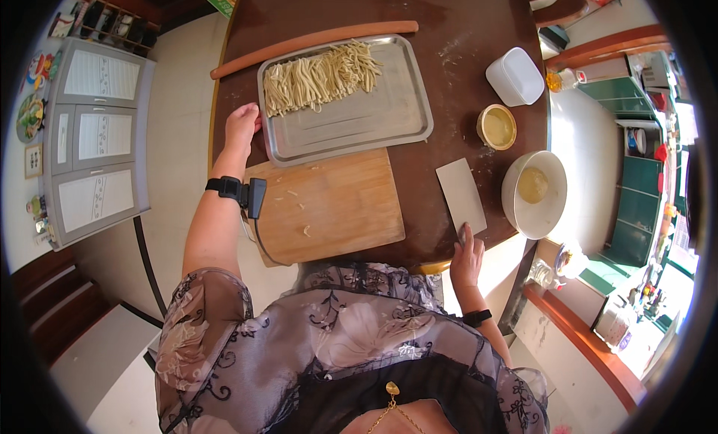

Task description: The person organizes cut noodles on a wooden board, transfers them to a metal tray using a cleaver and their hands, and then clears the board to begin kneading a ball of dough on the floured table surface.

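Note:
My left hand (243, 125) is at the left rim of a rectangular metal tray (348, 128), its fingers curled against the edge. Cut noodles (320, 79) lie in a row along the far left part of the tray. My right hand (467, 261) is at the table's near right edge, fingers around the dark handle of what looks like a cleaver (461, 192). Its broad blade lies flat on the table, pointing away from me. Between my hands, a wooden cutting board (336, 204) with a few noodle scraps is partly under the tray's near edge.
Behind the tray lies a long wooden rolling pin (314, 44). Along the table's right side stand a white plastic container (515, 76), a small bowl (497, 127) with pale contents and a large white bowl (549, 209). Flour marks the brown table (418, 178).

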Available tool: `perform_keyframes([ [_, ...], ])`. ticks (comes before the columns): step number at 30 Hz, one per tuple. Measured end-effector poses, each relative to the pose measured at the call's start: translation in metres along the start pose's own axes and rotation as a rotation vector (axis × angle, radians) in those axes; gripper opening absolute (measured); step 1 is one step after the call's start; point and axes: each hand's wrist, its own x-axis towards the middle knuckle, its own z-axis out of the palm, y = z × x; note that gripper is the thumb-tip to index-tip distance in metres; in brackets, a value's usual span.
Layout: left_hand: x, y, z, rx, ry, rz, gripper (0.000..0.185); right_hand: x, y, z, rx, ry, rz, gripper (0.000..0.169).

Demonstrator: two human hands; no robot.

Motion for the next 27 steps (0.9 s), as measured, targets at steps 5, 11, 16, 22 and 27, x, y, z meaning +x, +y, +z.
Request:
perform_keyframes([
  [5, 0.000, 0.001, 0.010, 0.010, -0.137, -0.015, 0.026, 0.004, -0.002, -0.008, -0.083, -0.061, 0.055, 0.060],
  [11, 0.003, 0.001, 0.002, 0.033, -0.251, -0.009, 0.033, 0.040, -0.036, -0.011, -0.103, 0.171, -0.147, 0.051],
  [16, 0.012, -0.002, 0.002, 0.071, -0.340, 0.017, 0.035, 0.193, -0.083, 0.012, 0.144, 0.336, -0.385, 0.040],
  [22, -0.002, 0.019, 0.007, 0.176, -0.269, 0.095, 0.027, 0.315, -0.116, 0.050, 0.529, -0.114, 0.073, 0.044],
  [27, -0.007, 0.017, 0.003, 0.092, -0.369, 0.102, 0.026, 0.313, -0.100, 0.046, 0.380, -0.104, 0.057, 0.032],
])
